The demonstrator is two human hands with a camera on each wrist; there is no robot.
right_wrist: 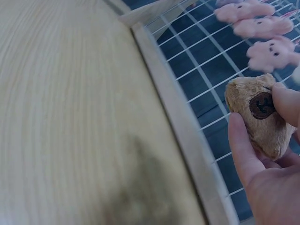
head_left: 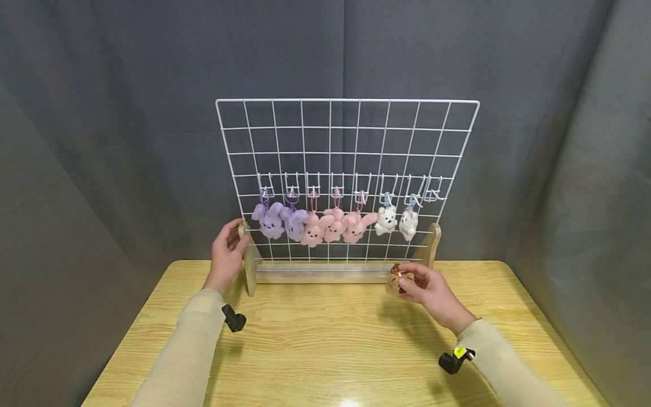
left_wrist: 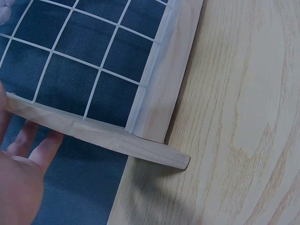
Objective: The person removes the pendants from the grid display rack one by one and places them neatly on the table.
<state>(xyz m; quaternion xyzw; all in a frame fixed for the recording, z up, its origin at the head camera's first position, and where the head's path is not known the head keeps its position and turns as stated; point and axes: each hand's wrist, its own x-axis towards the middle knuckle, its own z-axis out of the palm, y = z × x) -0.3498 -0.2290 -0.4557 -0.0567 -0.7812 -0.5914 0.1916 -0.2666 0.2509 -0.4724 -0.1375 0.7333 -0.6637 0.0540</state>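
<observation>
My left hand (head_left: 227, 257) holds the wooden side post (head_left: 250, 268) of a display stand, thumb in front and fingers behind it. In the left wrist view, fingers (left_wrist: 46, 149) curl at the post's outer side. My right hand (head_left: 433, 297) pinches a small brown plush keychain (right_wrist: 246, 93) with a dark round patch, in front of the stand's lower right. An orange ring (head_left: 395, 270) shows at the top of this plush. On the white wire grid (head_left: 329, 129) hang purple plush keychains (head_left: 269, 220), pink ones (head_left: 334, 225) and white ones (head_left: 386, 219).
A white hook (head_left: 432, 195) sits at the right end of the row. The stand's wooden base bar (head_left: 325, 277) runs along the back of the wooden table (head_left: 315, 339). Grey curtains (head_left: 127, 141) close off the back and sides.
</observation>
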